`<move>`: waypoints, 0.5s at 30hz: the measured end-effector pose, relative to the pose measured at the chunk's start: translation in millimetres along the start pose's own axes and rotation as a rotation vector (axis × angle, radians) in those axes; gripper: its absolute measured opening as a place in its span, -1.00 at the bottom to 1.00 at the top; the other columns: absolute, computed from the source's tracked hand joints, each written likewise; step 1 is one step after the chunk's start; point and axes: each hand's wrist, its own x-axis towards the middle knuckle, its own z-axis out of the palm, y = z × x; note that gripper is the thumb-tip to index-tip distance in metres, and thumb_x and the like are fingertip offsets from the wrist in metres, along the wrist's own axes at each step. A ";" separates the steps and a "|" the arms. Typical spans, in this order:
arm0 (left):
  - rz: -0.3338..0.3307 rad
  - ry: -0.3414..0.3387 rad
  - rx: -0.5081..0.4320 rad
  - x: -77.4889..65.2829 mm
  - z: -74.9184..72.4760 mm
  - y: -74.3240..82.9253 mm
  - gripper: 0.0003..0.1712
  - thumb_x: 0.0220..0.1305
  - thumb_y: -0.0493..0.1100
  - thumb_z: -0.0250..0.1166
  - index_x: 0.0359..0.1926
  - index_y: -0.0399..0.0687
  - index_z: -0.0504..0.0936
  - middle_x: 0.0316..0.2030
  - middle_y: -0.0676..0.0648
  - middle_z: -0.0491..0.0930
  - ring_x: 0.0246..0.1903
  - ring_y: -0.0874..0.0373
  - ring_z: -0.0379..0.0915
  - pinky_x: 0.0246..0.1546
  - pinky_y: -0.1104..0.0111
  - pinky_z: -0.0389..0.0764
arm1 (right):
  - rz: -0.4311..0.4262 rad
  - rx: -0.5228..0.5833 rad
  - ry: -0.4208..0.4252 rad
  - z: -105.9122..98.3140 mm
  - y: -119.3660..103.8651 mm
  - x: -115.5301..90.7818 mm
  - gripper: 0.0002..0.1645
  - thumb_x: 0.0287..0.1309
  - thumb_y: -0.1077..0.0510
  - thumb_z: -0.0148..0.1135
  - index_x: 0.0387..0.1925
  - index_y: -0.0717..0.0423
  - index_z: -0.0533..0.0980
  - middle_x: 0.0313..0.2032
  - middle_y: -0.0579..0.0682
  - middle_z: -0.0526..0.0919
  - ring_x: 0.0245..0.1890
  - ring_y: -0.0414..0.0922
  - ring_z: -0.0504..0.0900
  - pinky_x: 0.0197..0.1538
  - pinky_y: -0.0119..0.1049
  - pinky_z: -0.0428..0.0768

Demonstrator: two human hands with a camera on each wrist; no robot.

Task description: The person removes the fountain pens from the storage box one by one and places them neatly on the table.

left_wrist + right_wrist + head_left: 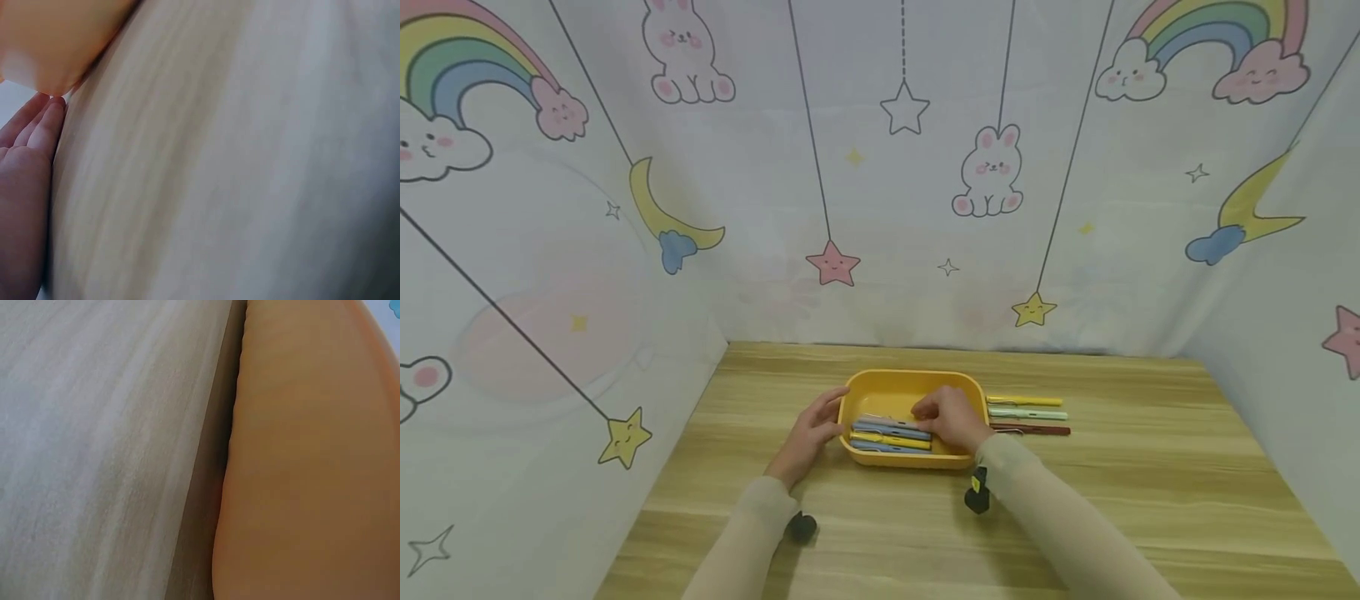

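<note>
A yellow plastic bin point(910, 460) stands on the table, and several pens lie side by side in its left part. Among them are a yellow pen point(891, 440), a blue pen point(880, 447) and a grey pen point(895, 423) at the back of the row. My right hand point(953, 419) reaches over the bin's right front rim, its curled fingers pinching the right end of the grey pen. My left hand point(808, 433) rests against the bin's left end with relaxed fingers. In the left wrist view, left fingertips point(49, 125) meet the bin wall. The right wrist view hides the right hand.
Right of the bin, a yellow pen point(1026, 402), a pale green pen point(1030, 413) and a dark red pen point(1037, 430) lie in parallel on the wood-grain table point(1150, 500). White printed curtains point(895, 308) enclose the table at the back and both sides.
</note>
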 end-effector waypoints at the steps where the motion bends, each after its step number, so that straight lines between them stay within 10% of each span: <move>1: 0.001 -0.001 0.002 0.0 -0.1 -0.3 -0.25 0.39 -0.41 0.20 0.57 -0.13 0.29 0.53 -0.34 0.28 0.50 -0.25 0.23 0.25 0.40 0.47 | 0.002 -0.005 0.001 0.3 -0.1 0.1 -0.73 0.17 0.35 0.49 -0.06 0.22 0.78 -0.14 0.07 0.84 -0.09 0.01 0.80 0.01 -0.08 0.73; 15: -0.003 0.008 0.037 -1.1 0.9 1.2 -0.27 0.42 -0.41 0.17 0.57 -0.11 0.30 0.54 -0.31 0.27 0.52 -0.27 0.20 0.41 0.07 0.35 | -0.006 -0.076 -0.016 1.8 -2.8 0.9 -0.70 0.14 0.41 0.48 -0.07 0.19 0.79 -0.12 0.03 0.84 -0.13 -0.04 0.80 -0.02 -0.09 0.74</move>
